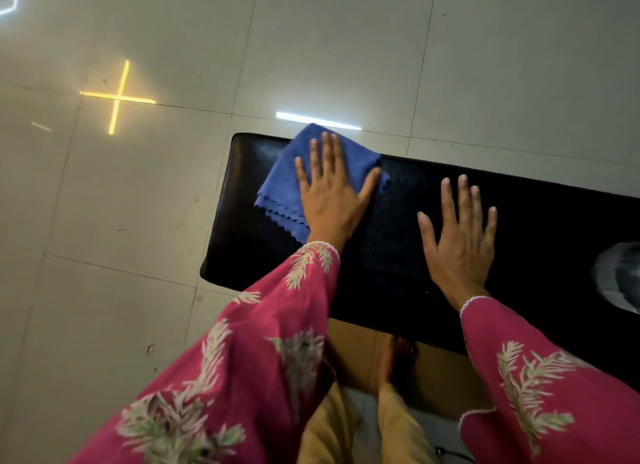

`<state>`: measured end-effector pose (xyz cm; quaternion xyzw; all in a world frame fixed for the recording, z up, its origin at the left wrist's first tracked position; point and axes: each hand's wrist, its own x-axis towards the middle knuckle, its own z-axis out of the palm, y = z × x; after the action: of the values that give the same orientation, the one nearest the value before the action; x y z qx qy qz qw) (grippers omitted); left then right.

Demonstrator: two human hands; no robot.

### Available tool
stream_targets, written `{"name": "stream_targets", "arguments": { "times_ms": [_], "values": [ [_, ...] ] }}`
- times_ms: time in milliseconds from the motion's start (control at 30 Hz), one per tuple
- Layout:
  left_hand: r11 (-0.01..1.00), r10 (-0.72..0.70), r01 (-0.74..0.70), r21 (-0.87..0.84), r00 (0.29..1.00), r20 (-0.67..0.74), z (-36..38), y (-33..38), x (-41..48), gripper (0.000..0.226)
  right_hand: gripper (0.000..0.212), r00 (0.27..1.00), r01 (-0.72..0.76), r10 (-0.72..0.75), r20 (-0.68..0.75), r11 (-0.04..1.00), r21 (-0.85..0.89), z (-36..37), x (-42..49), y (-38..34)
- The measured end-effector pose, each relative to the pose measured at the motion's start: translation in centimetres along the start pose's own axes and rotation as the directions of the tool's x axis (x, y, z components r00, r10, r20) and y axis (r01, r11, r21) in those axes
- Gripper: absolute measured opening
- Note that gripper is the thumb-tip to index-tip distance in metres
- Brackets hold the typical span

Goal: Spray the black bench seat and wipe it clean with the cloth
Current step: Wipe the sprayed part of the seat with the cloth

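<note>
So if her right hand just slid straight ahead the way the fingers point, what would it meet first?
Probably nothing on the seat: the right hand lies flat on bare black bench, then comes its far edge and tiled floor. The cloth lies off to the left.

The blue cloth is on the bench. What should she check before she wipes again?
1. Left hand flat on the blue cloth: ok.
2. Cloth lies on the black bench seat, folded: ok.
3. Right hand on the seat, bracing, off the cloth: ok.
4. Seat wet from spray: cannot tell.
5. Wiping path to the right is blocked by the right hand: not ok.
6. Blurred object at the right edge, maybe the sprayer: cannot tell.
</note>
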<state>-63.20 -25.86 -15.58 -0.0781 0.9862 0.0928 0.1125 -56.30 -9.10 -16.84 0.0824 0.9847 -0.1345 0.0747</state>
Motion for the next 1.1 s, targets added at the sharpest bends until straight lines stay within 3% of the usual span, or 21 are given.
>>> {"name": "stream_targets", "arguments": {
  "times_ms": [67, 133, 200, 300, 367, 500, 567, 600, 700, 767, 867, 933, 967, 1033, 1100],
  "values": [
    [0.963, 0.262, -0.263, 0.058, 0.965, 0.019, 0.2, -1.2, -1.1, 0.085, 0.065, 1.000, -0.002, 0.002, -0.009, 1.000, -0.001, 0.1, 0.1, 0.1],
    [0.924, 0.373, -0.372, 0.086, 0.928, 0.010, 0.1, -3.2, -1.3, 0.085, 0.064, 1.000, -0.001, 0.001, -0.017, 1.000, -0.005, 0.1, 0.1, 0.0],
    [0.958, 0.280, -0.277, 0.080, 0.960, -0.027, -0.1, -4.1, -0.6, 0.089, 0.064, 1.000, -0.001, 0.001, -0.018, 1.000, -0.010, 0.2, 0.0, 0.1],
    [0.997, -0.080, 0.080, -0.016, 0.995, -0.051, 0.1, -1.7, 0.4, 0.090, 0.064, 1.000, 0.000, 0.000, -0.015, 1.000, -0.007, 0.2, -0.1, 0.0],
    [0.988, -0.148, 0.147, -0.038, 0.988, -0.039, 0.5, 0.4, 0.0, 0.085, 0.064, 1.000, 0.002, -0.002, -0.026, 1.000, -0.007, 0.2, 0.0, -0.1],
    [0.971, 0.233, -0.232, 0.052, 0.972, -0.006, 0.3, -1.6, -1.9, 0.083, 0.063, 0.999, -0.002, 0.002, -0.040, 1.000, -0.002, 0.3, -0.1, -0.1],
    [0.952, 0.295, -0.293, 0.089, 0.956, -0.007, 0.1, -3.8, -1.7, 0.086, 0.063, 0.999, 0.003, -0.003, -0.037, 1.000, -0.001, 0.3, -0.1, -0.1],
    [0.968, 0.240, -0.237, 0.086, 0.970, -0.030, 0.0, -4.3, -1.2, 0.088, 0.063, 0.999, 0.006, -0.006, -0.035, 1.000, 0.000, 0.3, -0.1, 0.0],
    [0.995, -0.096, 0.095, -0.021, 0.993, -0.065, 0.2, -2.6, 0.2, 0.087, 0.064, 0.999, 0.010, -0.010, -0.035, 1.000, -0.001, 0.3, -0.1, -0.1],
    [0.986, -0.164, 0.162, -0.038, 0.985, -0.056, 0.7, -0.2, -0.2, 0.082, 0.063, 0.999, 0.008, -0.008, -0.040, 1.000, -0.005, 0.3, -0.1, -0.1],
    [0.992, 0.125, -0.124, 0.019, 0.992, -0.037, 1.1, 0.3, -2.6, 0.079, 0.063, 0.999, 0.004, -0.005, -0.047, 1.000, -0.013, 0.2, -0.1, -0.1],
    [0.943, 0.330, -0.328, 0.066, 0.944, -0.026, 1.0, -1.8, -3.5, 0.079, 0.063, 0.999, 0.003, -0.004, -0.046, 1.000, -0.015, 0.2, 0.0, -0.2],
    [0.932, 0.357, -0.354, 0.079, 0.933, -0.032, 1.0, -2.9, -3.3, 0.080, 0.063, 0.999, 0.003, -0.004, -0.045, 1.000, -0.016, 0.2, 0.0, -0.2],
    [0.972, 0.228, -0.223, 0.067, 0.970, -0.080, 0.8, -3.9, -2.6, 0.085, 0.063, 0.999, 0.005, -0.006, -0.041, 1.000, -0.020, 0.3, 0.0, -0.2],
    [0.999, -0.039, 0.038, -0.011, 0.991, -0.126, 0.9, -2.8, -1.8, 0.088, 0.064, 0.999, 0.007, -0.008, -0.033, 1.000, -0.025, 0.3, -0.1, -0.2]
  ]
}}
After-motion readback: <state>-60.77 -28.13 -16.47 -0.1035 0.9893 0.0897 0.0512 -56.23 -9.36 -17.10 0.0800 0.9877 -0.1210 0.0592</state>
